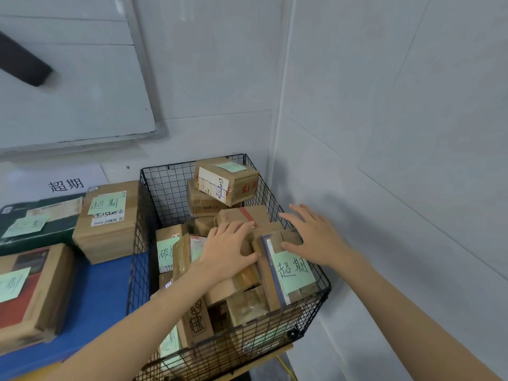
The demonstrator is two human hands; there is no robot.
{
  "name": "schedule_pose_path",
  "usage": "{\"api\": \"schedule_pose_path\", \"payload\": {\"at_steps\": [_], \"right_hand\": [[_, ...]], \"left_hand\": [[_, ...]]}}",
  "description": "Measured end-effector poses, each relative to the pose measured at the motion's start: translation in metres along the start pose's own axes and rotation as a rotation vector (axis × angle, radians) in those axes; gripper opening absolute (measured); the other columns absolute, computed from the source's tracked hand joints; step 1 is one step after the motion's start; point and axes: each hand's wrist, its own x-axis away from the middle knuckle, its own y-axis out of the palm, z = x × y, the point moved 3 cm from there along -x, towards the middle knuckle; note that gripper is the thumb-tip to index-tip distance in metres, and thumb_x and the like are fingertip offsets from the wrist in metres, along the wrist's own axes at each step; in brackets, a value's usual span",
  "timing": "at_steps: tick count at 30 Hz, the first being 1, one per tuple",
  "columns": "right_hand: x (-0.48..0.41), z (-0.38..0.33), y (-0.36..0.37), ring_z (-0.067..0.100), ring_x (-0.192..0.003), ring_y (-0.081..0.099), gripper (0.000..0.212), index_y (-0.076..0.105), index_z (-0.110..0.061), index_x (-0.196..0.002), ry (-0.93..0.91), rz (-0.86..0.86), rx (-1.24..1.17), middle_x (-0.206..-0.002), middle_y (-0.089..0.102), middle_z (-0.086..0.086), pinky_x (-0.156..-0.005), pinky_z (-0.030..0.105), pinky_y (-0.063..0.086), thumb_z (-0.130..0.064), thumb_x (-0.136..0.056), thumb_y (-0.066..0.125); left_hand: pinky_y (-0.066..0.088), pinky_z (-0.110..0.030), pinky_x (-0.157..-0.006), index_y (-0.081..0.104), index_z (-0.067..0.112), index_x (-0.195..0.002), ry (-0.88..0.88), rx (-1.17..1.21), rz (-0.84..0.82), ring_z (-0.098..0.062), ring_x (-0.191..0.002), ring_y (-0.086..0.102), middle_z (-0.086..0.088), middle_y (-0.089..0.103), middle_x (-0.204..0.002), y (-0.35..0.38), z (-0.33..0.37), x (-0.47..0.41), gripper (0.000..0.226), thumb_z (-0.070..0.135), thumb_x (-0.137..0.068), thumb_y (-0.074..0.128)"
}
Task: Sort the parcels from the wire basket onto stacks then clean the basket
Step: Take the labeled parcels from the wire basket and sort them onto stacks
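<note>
A black wire basket [162, 193] stands in the corner, filled with several brown cardboard parcels. One parcel [295, 273] near the front right carries a green note with handwriting. My left hand [228, 251] lies flat on the parcels just left of it, fingers spread. Over that parcel's far right end is my right hand [313, 237], fingers straight, its thumb touching the parcel's top. Two parcels [225, 182] sit stacked at the basket's back.
Left of the basket a brown parcel [108, 221] with a green note stands on a blue surface [101, 295]. A flat parcel [30, 292] lies at the near left, a dark green box [38, 235] behind it. White tiled walls [384, 133] close in behind and on the right.
</note>
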Motion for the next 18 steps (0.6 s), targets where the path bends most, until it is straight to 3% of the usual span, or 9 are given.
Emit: {"api": "schedule_pose_path", "payload": {"at_steps": [8,14,18], "right_hand": [[-0.059,-0.001,-0.018,0.022,-0.152,0.014,0.068,0.031,-0.03,-0.153,-0.082,0.045,-0.081,-0.163,0.02,0.002,-0.122,0.047,0.017,-0.053,-0.093,0.056],[-0.136,-0.004,-0.015,0.025,-0.144,0.03,0.069,0.032,-0.026,-0.152,-0.065,0.083,-0.092,-0.156,0.031,0.007,-0.116,0.046,0.027,-0.046,-0.092,0.062],[-0.185,-0.001,-0.005,0.026,-0.143,0.03,0.076,0.03,-0.026,-0.153,-0.054,0.074,-0.1,-0.154,0.033,0.008,-0.115,0.049,0.03,-0.042,-0.088,0.067]], "left_hand": [[0.028,-0.039,-0.113,0.029,0.03,-0.152,-0.12,-0.032,0.085,-0.02,-0.14,0.034,0.004,0.038,-0.154,-0.023,-0.025,-0.032,0.074,0.065,-0.09,0.047],[0.03,-0.044,-0.111,0.034,0.027,-0.15,-0.299,0.036,0.156,-0.026,-0.138,0.037,0.0,0.041,-0.152,-0.03,-0.056,-0.074,0.073,0.061,-0.089,0.055],[0.032,-0.045,-0.108,0.037,0.025,-0.147,-0.385,0.061,0.208,-0.028,-0.136,0.039,-0.001,0.039,-0.151,-0.027,-0.071,-0.102,0.073,0.057,-0.086,0.061]]}}
